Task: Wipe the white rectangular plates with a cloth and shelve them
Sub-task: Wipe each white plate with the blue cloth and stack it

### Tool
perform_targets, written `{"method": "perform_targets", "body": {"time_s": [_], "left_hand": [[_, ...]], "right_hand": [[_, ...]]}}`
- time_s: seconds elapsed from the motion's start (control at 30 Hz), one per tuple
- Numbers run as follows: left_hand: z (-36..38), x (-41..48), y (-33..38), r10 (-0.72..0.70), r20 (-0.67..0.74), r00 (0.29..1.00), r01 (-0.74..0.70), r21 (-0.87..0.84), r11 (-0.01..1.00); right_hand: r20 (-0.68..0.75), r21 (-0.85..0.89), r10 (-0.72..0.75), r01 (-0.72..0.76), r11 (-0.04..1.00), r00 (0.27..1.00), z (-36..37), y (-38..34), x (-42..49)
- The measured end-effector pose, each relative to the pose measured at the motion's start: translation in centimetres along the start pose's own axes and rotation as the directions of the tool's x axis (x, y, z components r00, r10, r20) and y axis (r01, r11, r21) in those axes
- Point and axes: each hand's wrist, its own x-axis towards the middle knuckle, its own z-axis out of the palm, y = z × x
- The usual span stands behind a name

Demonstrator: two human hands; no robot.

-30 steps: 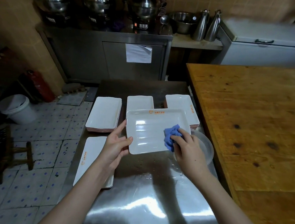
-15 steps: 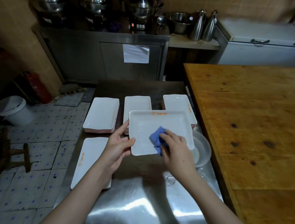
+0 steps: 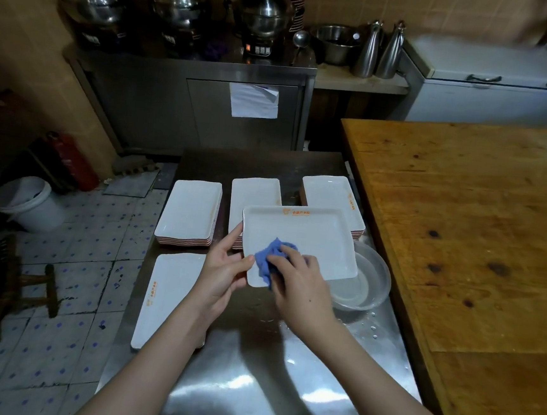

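My left hand [image 3: 223,269] grips the left edge of a white rectangular plate [image 3: 309,237] with an orange logo, held tilted above the steel table [image 3: 249,387]. My right hand [image 3: 301,286] presses a crumpled blue cloth [image 3: 269,260] onto the plate's near left corner. Behind it stand three stacks of white plates: left [image 3: 190,211], middle [image 3: 255,191] and right [image 3: 329,192]. One more plate pile [image 3: 167,294] lies at the table's near left, partly under my left forearm.
A clear bowl of water [image 3: 368,282] sits under the held plate's right side. A large wooden table [image 3: 477,241] adjoins on the right. Steel cabinet [image 3: 191,107] with pots stands behind. A white bucket [image 3: 29,202] and a wooden stool [image 3: 24,284] are on the tiled floor.
My right hand has slid the blue cloth leftward across the plate, from its right side to its near left corner. My left hand keeps its hold on the left edge.
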Motion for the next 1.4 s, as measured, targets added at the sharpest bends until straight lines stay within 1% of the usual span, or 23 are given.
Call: {"method": "perform_targets", "body": {"time_s": [0.13, 0.3, 0.4, 0.5, 0.57, 0.63, 0.7, 0.8, 0.93, 1.03, 1.27, 1.33, 1.4], "left_hand": [[-1.5, -0.7, -0.1, -0.001, -0.05, 0.999, 0.001, -0.003, 1.0], [-4.4, -2.2, -0.4, -0.001, -0.151, 0.989, -0.004, -0.036, 0.999], [-6.4, -3.2, -0.4, 0.005, -0.211, 0.977, -0.016, -0.052, 0.999], [-8.3, -4.2, -0.9, 0.015, -0.29, 0.957, -0.039, -0.078, 0.996], [-9.7, -4.9, -1.3, 0.018, -0.351, 0.936, -0.064, -0.12, 0.991], [-11.2, -5.7, -1.9, 0.01, -0.409, 0.912, -0.084, -0.165, 0.983], [-12.5, -6.5, -2.8, -0.001, -0.475, 0.88, -0.107, -0.201, 0.974], [-13.7, -7.6, -3.9, -0.044, -0.573, 0.818, -0.128, -0.257, 0.958], [-14.3, -8.7, -5.2, -0.079, -0.655, 0.751, -0.151, -0.288, 0.946], [-14.0, -8.8, -6.1, -0.142, -0.7, 0.7, -0.121, -0.312, 0.942], [-14.1, -9.0, -8.0, -0.191, -0.679, 0.709, 0.011, -0.26, 0.966], [-14.6, -9.3, -8.6, -0.203, -0.692, 0.693, 0.054, -0.232, 0.971], [-15.2, -9.8, -9.1, -0.188, -0.712, 0.677, 0.11, -0.154, 0.982]], "right_hand": [[0.042, 0.023, -0.029, 0.028, 0.999, 0.999, 0.2, 0.6, 0.3], [0.048, 0.058, 0.066, -0.069, 0.996, 0.997, 0.3, 3.0, 1.0], [0.056, 0.05, 0.026, -0.029, 0.998, 0.998, 0.9, 3.3, 1.9], [0.046, 0.093, -0.024, 0.019, 0.995, 0.999, 2.0, 2.4, 2.8], [0.031, 0.158, -0.03, 0.025, 0.987, 0.999, 2.9, 1.7, 3.4], [0.035, 0.289, -0.009, -0.002, 0.957, 0.999, 3.7, 0.9, 3.8], [0.051, 0.37, 0.01, -0.028, 0.929, 0.999, 4.6, 0.2, 3.8], [0.089, 0.378, -0.003, -0.031, 0.925, 0.996, 5.7, -0.3, 3.4], [0.111, 0.369, -0.062, 0.017, 0.929, 0.992, 6.6, -0.6, 3.3], [0.106, 0.355, -0.093, 0.049, 0.933, 0.99, 6.9, -0.7, 3.4], [0.148, 0.358, -0.11, 0.05, 0.932, 0.983, 7.7, -0.6, 3.4], [0.166, 0.364, -0.113, 0.045, 0.93, 0.98, 8.0, -0.7, 3.3], [0.185, 0.367, -0.117, 0.043, 0.929, 0.976, 8.3, -1.0, 3.3]]}}
